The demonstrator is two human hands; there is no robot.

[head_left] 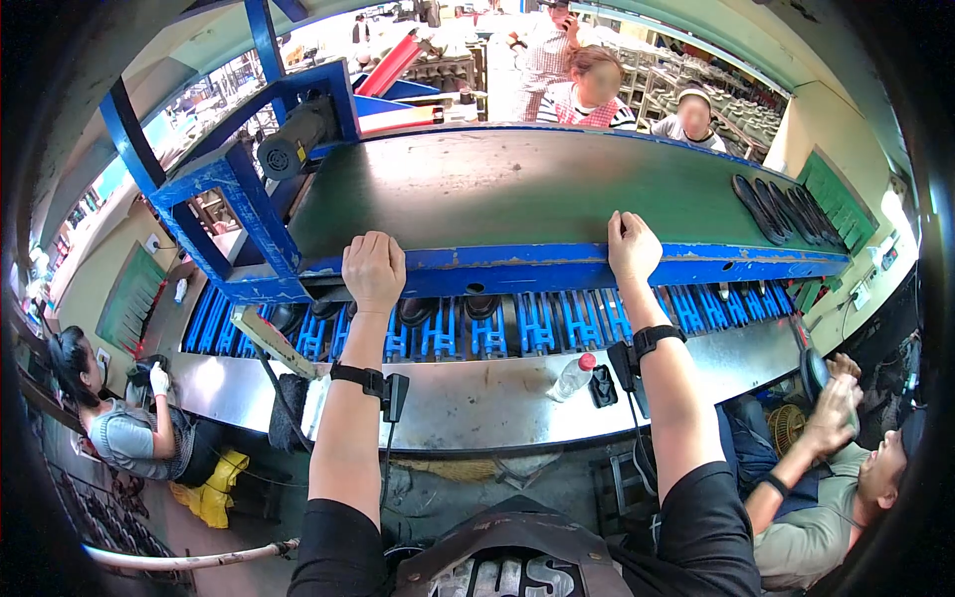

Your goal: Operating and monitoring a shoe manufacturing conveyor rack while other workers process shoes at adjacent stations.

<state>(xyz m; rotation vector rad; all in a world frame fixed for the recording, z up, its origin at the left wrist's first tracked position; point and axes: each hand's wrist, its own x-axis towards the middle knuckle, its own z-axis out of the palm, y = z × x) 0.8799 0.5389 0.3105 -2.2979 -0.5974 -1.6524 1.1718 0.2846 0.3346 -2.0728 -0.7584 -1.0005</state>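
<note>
My left hand [374,271] is a closed fist, back of the hand up, in front of the near blue rail [517,257] of a green conveyor belt [448,204]. Farther right, my right hand [634,248] is also closed, its curled fingers over the same rail; whether either hand touches it, I cannot tell. No object shows in either fist. Below the rail runs a row of blue metal racks [537,323], with dark shoes [483,306] partly hidden among them. Dark shoe soles [786,209] lie side by side at the belt's right end.
A metal work ledge [458,398] runs nearest me, bearing a clear bottle with a red cap [574,378] and a small black item [603,387]. A motor [296,139] sits on the blue frame at left. Co-workers sit at both sides; others are beyond the belt.
</note>
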